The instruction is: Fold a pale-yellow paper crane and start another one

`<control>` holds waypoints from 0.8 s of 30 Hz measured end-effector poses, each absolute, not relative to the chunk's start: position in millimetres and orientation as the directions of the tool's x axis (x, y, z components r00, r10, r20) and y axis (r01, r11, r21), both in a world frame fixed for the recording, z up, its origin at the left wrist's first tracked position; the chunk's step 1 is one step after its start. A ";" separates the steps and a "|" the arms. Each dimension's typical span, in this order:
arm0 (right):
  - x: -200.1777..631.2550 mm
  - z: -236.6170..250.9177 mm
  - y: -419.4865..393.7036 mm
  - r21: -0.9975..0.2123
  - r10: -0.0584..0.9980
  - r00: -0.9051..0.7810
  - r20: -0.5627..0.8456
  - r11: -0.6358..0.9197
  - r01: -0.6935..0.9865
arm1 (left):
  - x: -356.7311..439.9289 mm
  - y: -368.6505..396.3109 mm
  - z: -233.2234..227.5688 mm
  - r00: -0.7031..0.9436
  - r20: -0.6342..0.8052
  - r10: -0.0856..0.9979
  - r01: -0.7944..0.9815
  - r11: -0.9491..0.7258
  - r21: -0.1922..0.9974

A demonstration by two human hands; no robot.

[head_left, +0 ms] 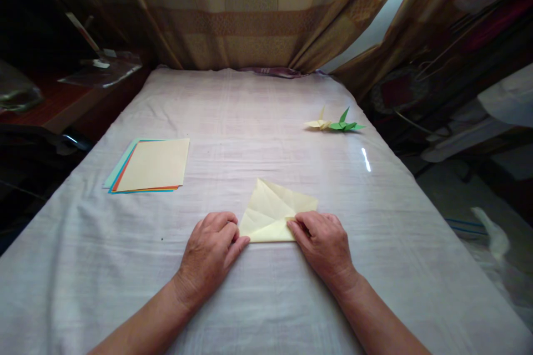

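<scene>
Left hand (210, 252) palm down, fingers curled, tips pressing flat. Right hand (322, 244) palm down, fingertips pinching. Forearms angled inward, bare.

From my screen I see two bare forearms with no sleeves on them. The left hand (210, 252) and the right hand (322, 244) have no gloves, no rings and no watch. The fingernails are short and plain.

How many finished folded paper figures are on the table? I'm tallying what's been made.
2, side by side at the far right of the table: a pale yellow figure and, just right of it, a green figure. None seems hidden.
</scene>
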State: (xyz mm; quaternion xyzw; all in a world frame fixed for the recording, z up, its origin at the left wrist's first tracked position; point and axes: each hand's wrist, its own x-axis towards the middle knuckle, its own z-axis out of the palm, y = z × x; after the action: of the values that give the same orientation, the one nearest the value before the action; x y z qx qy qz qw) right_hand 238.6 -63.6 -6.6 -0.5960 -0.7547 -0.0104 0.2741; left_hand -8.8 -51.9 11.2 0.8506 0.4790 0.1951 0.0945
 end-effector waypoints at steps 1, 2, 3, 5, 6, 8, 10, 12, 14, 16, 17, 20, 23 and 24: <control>238.4 -6.3 -63.6 -0.312 0.894 -0.139 0.426 0.289 0.905 | -9.0 -51.8 11.1 0.465 0.242 0.852 0.778 -0.523 0.349; 238.2 -5.9 -63.5 -0.311 0.893 -0.139 0.427 0.290 0.905 | -9.2 -51.8 11.0 0.465 0.239 0.852 0.778 -0.522 0.349; 238.1 -5.6 -63.5 -0.310 0.892 -0.139 0.430 0.291 0.905 | -9.3 -51.8 10.9 0.466 0.233 0.854 0.779 -0.521 0.349; 237.8 -5.2 -63.4 -0.304 0.887 -0.142 0.439 0.295 0.906 | -9.2 -51.9 11.0 0.467 0.223 0.855 0.783 -0.518 0.345; 237.8 -5.2 -63.4 -0.302 0.887 -0.143 0.440 0.296 0.906 | -9.0 -52.0 11.2 0.468 0.220 0.856 0.785 -0.516 0.343; 237.7 -5.3 -63.4 -0.305 0.890 -0.144 0.433 0.295 0.906 | -8.7 -52.1 11.7 0.468 0.222 0.855 0.785 -0.518 0.340; 237.7 -5.4 -63.5 -0.313 0.895 -0.140 0.424 0.290 0.904 | -8.2 -52.0 12.2 0.470 0.228 0.853 0.782 -0.522 0.340; 237.6 -5.2 -63.5 -0.317 0.894 -0.133 0.427 0.286 0.904 | -7.9 -52.1 12.5 0.470 0.231 0.852 0.781 -0.523 0.340; 237.6 -5.0 -63.4 -0.318 0.894 -0.129 0.430 0.283 0.905 | -7.6 -52.3 12.5 0.466 0.235 0.853 0.783 -0.521 0.340; 237.8 -4.9 -63.4 -0.325 0.897 -0.127 0.424 0.282 0.903 | -7.8 -52.5 12.2 0.456 0.247 0.855 0.783 -0.517 0.346; 237.8 -5.0 -63.4 -0.330 0.898 -0.126 0.421 0.281 0.901 | -8.0 -52.6 12.0 0.451 0.259 0.854 0.781 -0.518 0.349; 237.9 -5.7 -63.4 -0.343 0.900 -0.120 0.418 0.279 0.897 | -9.1 -52.4 10.9 0.470 0.285 0.835 0.759 -0.548 0.351; 237.5 -5.7 -63.2 -0.350 0.900 -0.115 0.419 0.277 0.895 | -9.6 -52.0 9.9 0.512 0.276 0.813 0.732 -0.582 0.354; 237.3 -5.5 -63.1 -0.350 0.900 -0.116 0.420 0.278 0.895 | -9.6 -51.9 9.7 0.521 0.273 0.809 0.727 -0.588 0.355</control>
State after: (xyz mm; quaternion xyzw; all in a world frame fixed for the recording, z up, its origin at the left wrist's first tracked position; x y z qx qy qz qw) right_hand 237.3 -63.1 -5.5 -0.6007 -0.7470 0.0050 0.2850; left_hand -9.6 -51.9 9.7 0.8665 0.4430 0.2080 0.0988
